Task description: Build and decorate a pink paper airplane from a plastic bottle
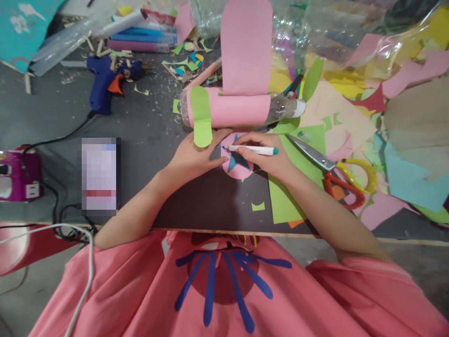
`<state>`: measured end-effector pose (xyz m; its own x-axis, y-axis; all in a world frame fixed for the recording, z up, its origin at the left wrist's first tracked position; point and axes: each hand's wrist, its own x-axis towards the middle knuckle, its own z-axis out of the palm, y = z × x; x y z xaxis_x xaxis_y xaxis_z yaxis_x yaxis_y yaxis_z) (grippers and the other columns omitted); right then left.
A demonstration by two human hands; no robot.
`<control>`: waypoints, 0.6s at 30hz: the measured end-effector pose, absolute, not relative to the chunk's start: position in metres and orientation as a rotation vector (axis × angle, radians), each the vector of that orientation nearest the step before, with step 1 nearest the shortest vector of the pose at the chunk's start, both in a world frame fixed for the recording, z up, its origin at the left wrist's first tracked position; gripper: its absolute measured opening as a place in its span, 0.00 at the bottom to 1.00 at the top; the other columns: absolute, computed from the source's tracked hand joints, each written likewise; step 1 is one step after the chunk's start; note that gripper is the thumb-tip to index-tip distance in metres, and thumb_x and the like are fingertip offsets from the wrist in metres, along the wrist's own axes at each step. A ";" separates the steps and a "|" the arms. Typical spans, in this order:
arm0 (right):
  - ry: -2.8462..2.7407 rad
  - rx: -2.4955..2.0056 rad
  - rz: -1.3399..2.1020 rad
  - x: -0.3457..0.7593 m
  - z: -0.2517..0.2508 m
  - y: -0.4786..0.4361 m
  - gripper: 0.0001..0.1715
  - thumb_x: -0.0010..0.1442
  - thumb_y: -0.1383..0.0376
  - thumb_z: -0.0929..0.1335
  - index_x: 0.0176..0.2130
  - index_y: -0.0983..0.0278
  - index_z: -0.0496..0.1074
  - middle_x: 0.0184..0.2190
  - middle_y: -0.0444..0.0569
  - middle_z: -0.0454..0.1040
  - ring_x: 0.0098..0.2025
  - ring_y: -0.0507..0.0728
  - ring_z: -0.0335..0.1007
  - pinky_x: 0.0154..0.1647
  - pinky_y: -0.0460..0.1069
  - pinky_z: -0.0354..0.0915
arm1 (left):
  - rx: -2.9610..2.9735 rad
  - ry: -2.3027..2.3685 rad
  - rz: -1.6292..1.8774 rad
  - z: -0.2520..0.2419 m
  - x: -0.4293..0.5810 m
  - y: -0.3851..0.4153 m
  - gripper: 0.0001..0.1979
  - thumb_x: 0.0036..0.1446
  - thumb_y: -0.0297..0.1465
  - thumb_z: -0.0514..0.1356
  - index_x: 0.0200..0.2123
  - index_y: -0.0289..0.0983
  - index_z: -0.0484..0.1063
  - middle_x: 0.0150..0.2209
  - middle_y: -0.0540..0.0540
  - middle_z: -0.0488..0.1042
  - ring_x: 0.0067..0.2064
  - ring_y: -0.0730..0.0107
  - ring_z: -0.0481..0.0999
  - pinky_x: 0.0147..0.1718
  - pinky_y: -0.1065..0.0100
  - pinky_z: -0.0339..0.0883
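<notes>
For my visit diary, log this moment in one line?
right hand: holds white-and-teal marker | left hand: at round pink paper with blue star | beyond: pink-wrapped clear plastic bottle

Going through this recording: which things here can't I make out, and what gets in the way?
All in the head view:
- Phone screen content: pixelated.
- Part of the blue star on the pink disc: behind the right hand and marker.
- Lettering on the marker: too small.
- Part of the left hand: under the green strip.
- Magenta box: cut off by the left edge.
</notes>
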<state>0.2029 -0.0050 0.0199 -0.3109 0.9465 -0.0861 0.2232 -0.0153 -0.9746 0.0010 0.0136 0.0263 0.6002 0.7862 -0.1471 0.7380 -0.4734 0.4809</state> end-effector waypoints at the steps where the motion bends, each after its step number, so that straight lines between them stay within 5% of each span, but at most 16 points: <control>1: -1.597 -1.240 1.381 0.203 0.020 -0.005 0.07 0.54 0.62 0.70 0.33 0.63 0.74 0.22 0.41 0.73 0.16 0.46 0.61 0.15 0.43 0.57 | 2.327 1.206 0.130 0.026 0.001 0.014 0.29 0.57 0.38 0.58 0.61 0.36 0.60 0.52 0.40 0.72 0.53 0.57 0.70 0.54 0.60 0.62; 18: -1.635 -1.249 1.367 0.205 0.021 -0.005 0.07 0.55 0.63 0.69 0.33 0.65 0.75 0.20 0.41 0.72 0.16 0.46 0.61 0.17 0.44 0.56 | 2.331 1.212 0.128 0.025 0.000 0.014 0.29 0.58 0.38 0.58 0.61 0.37 0.59 0.54 0.41 0.71 0.55 0.58 0.69 0.56 0.59 0.61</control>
<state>0.2046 -0.0054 0.0210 -0.3270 0.9410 -0.0868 0.2524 -0.0015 -0.9676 0.0004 0.0136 0.0246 0.5980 0.7883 -0.1448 0.7408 -0.4747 0.4754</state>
